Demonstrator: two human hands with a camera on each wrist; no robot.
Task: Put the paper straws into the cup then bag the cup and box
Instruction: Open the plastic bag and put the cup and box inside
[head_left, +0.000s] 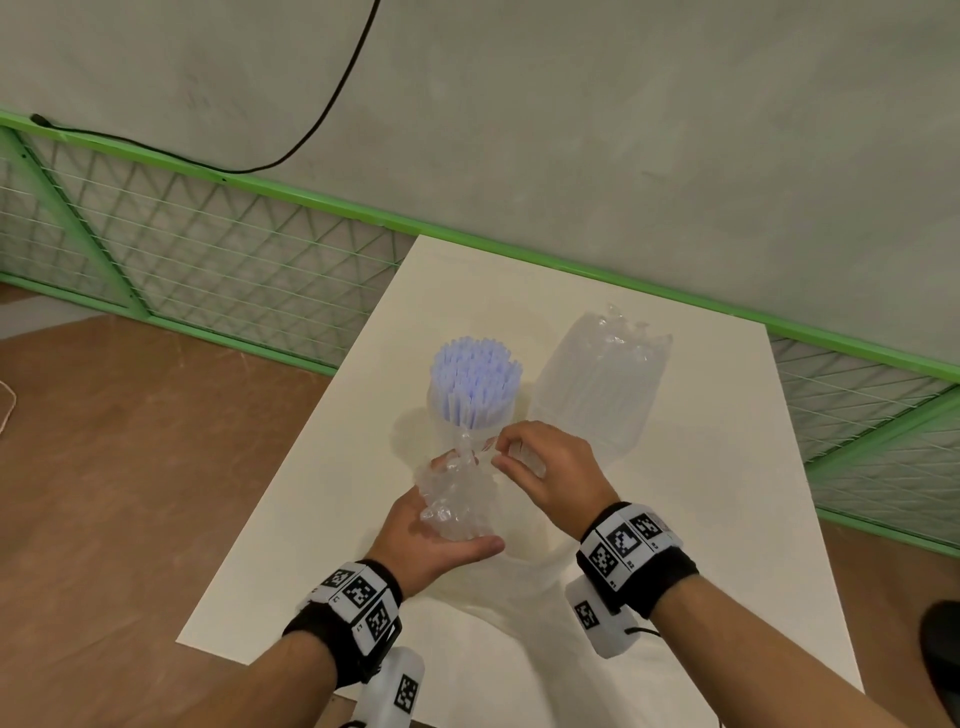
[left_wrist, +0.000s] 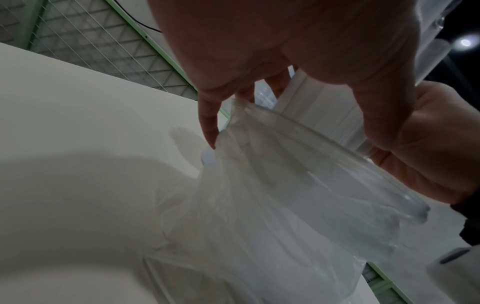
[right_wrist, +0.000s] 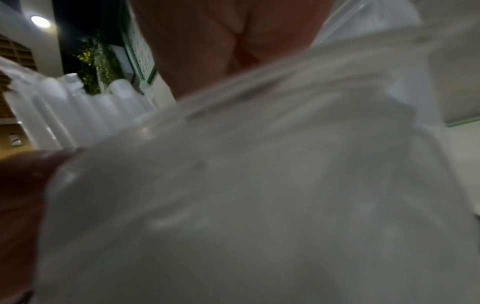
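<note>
A clear cup (head_left: 470, 415) packed with pale blue-white paper straws (head_left: 475, 376) stands upright mid-table. To its right lies a clear plastic box (head_left: 602, 384) on its side. Just in front of the cup, my left hand (head_left: 421, 535) grips a crumpled clear plastic bag (head_left: 457, 499), palm up with the thumb under it. My right hand (head_left: 540, 467) pinches the bag's top edge with curled fingers. In the left wrist view the bag (left_wrist: 272, 195) hangs from my left hand (left_wrist: 285, 41), with the right hand (left_wrist: 436, 154) on its rim. The bag (right_wrist: 259, 195) fills the blurred right wrist view, with the straws (right_wrist: 78, 115) behind it.
The white table (head_left: 675, 545) ends close on the left above a brown floor (head_left: 130, 467). A green wire fence (head_left: 234, 270) runs behind the table along a grey wall, and a black cable (head_left: 322, 119) hangs on that wall.
</note>
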